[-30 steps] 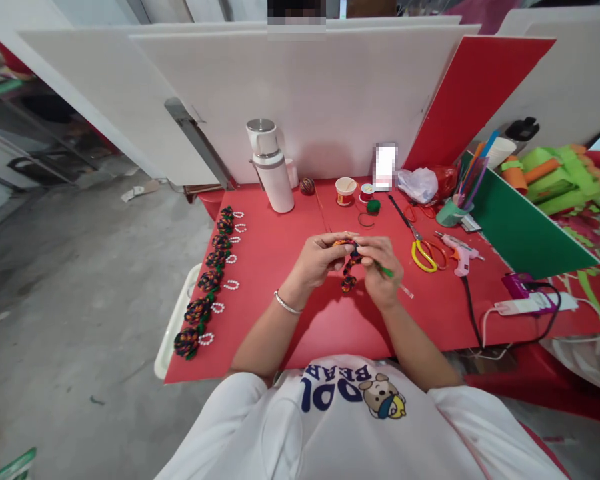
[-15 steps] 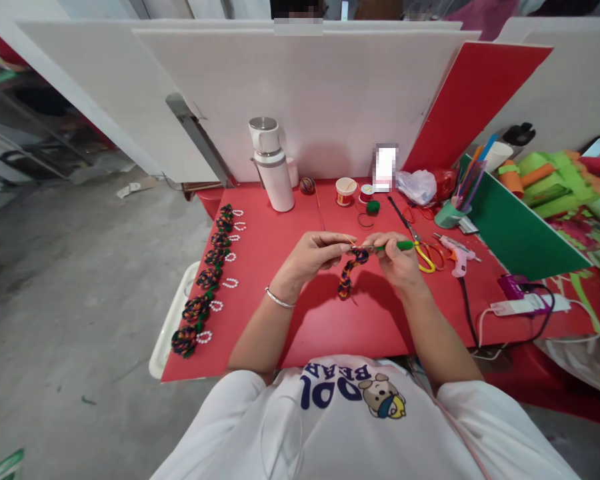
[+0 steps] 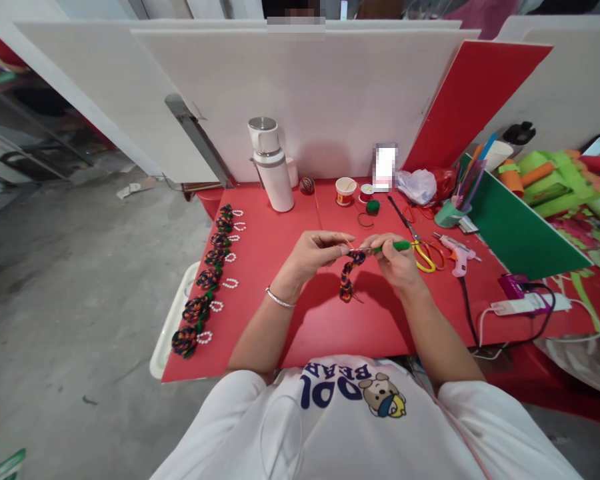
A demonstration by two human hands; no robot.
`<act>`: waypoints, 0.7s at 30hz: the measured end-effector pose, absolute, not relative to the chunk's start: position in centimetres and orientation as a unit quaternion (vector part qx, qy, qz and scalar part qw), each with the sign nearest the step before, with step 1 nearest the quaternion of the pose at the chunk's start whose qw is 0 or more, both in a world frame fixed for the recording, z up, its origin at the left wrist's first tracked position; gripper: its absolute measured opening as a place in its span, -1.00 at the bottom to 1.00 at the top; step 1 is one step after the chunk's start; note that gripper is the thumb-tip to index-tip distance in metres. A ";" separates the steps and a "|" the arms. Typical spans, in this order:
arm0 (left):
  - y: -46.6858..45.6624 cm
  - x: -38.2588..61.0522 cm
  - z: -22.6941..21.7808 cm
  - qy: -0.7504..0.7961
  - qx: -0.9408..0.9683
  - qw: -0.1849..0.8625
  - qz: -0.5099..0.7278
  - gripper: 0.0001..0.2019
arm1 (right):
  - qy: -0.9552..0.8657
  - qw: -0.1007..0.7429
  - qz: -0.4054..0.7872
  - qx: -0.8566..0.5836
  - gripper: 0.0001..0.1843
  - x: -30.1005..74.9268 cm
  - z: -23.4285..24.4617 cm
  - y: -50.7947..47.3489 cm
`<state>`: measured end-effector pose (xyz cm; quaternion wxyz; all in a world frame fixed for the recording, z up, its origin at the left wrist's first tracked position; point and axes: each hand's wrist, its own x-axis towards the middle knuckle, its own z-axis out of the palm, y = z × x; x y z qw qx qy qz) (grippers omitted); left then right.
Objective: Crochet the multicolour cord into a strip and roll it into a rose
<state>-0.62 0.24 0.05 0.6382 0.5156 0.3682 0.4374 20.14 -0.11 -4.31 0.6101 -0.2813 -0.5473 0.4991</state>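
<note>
Over the middle of the red table, my right hand (image 3: 396, 259) is closed round the green handle of a crochet hook (image 3: 399, 246), whose metal shaft points left. My left hand (image 3: 316, 255) pinches the upper end of a crocheted strip (image 3: 347, 279) in dark, orange and red yarn. The strip hangs in a curl between the two hands, with a loose yarn tail near its lower end. At my left fingertips the hook's tip meets the work; the exact stitch is too small to make out. A strand runs back towards a multicoloured yarn ball (image 3: 307, 186).
Crocheted flowers with bead loops (image 3: 209, 278) line the table's left edge. A white flask (image 3: 273, 175) and a paper cup (image 3: 345, 191) stand behind. On the right lie scissors (image 3: 423, 257), a glue gun (image 3: 459, 255) and a power strip (image 3: 530, 305).
The hook and my right hand have shifted slightly left, towards my left hand. The crocheted strip hangs a little straighter and its tail shows more clearly.
</note>
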 end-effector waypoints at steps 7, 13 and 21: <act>0.6 -0.5 -0.4 0.384 0.501 0.630 0.453 -0.63 | -0.642 0.558 0.443 -0.282 -0.76 21.3 -3.0 -0.5; 0.7 -0.5 -0.3 0.404 0.489 0.612 0.473 -0.65 | -0.730 0.531 0.295 -0.314 -0.82 21.2 -1.3 -1.6; 0.7 0.0 -0.4 0.353 0.421 0.687 0.476 -0.58 | -0.785 0.527 0.016 -0.326 -0.79 19.4 -4.3 -2.9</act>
